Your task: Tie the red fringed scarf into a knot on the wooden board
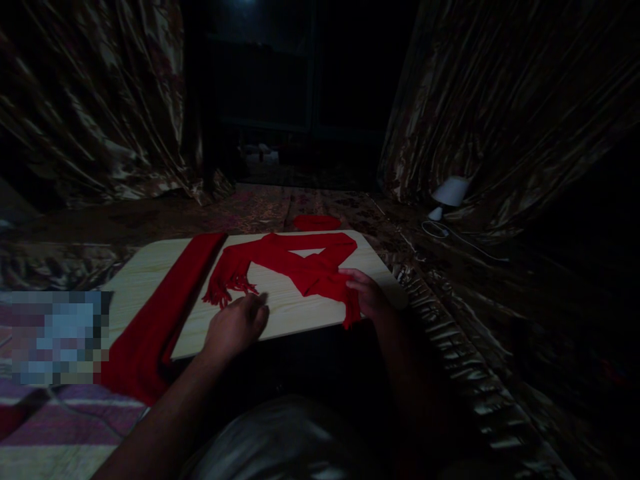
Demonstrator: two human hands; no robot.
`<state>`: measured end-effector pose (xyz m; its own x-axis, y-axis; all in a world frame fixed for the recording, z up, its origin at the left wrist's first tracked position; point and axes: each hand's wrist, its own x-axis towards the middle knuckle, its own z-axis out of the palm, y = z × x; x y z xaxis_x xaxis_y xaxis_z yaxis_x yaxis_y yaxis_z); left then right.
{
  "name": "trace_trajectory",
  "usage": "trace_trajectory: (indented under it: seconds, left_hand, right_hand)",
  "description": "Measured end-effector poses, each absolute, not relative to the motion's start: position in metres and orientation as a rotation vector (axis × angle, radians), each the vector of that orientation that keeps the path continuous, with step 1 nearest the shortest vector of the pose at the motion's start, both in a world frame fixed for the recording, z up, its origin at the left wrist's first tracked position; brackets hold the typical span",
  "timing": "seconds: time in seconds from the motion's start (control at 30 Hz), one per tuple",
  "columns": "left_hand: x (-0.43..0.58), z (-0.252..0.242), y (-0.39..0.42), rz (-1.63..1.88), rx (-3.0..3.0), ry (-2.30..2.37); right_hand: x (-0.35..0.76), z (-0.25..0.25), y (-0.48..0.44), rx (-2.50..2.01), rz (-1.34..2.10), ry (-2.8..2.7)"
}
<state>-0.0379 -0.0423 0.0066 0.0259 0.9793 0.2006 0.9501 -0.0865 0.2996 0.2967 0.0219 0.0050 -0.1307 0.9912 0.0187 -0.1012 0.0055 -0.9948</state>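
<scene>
A red fringed scarf [295, 263] lies crumpled in a loop on a light wooden board [285, 307]. My right hand [367, 293] rests on the scarf's right end near the board's front edge, fingers curled on the cloth. My left hand [237, 327] hovers low over the board just below the scarf's fringed left end, fingers bent, holding nothing that I can see. A second red scarf [165, 307] lies stretched flat along the board's left part and hangs over its front edge.
The room is dark. A folded red cloth [316, 222] lies beyond the board's far edge. Shiny patterned curtains hang left and right. A small white lamp [447, 195] and a cable sit at right. Striped fabric [65, 427] covers the near left.
</scene>
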Motion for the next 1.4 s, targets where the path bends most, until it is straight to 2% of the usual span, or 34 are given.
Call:
trace_trajectory:
  seconds: [0.13, 0.27, 0.4, 0.63, 0.83, 1.03, 1.2, 1.4]
  left_hand:
    - [-0.027, 0.006, -0.039, 0.677, 2.156, 1.97]
    - [0.009, 0.008, -0.029, 0.912, 2.418, 1.517]
    - [0.052, 0.012, -0.013, 0.915, 2.67, 1.236]
    - [0.083, 0.011, 0.01, 0.869, 2.783, 1.305]
    - [0.077, 0.004, 0.014, 1.083, 2.641, 1.435]
    - [0.078, 0.004, 0.015, 1.122, 2.585, 1.397]
    - [0.078, 0.004, 0.016, 1.208, 2.456, 1.4]
    - [0.077, 0.005, 0.017, 1.134, 2.558, 1.455]
  right_hand:
    - [0.297, 0.002, 0.022, -1.157, 1.29, -1.324]
    - [0.296, 0.004, 0.021, -1.08, 1.399, -1.262]
    - [0.296, 0.003, 0.02, -0.931, 1.524, -1.181]
    - [0.3, -0.002, 0.025, -0.831, 1.58, -1.15]
    - [0.301, -0.005, 0.026, -0.915, 1.519, -1.202]
    - [0.297, 0.002, 0.023, -0.918, 1.472, -1.192]
    - [0.285, 0.012, 0.024, -0.969, 1.426, -1.424]
    - [0.28, 0.006, 0.027, -1.082, 1.324, -1.421]
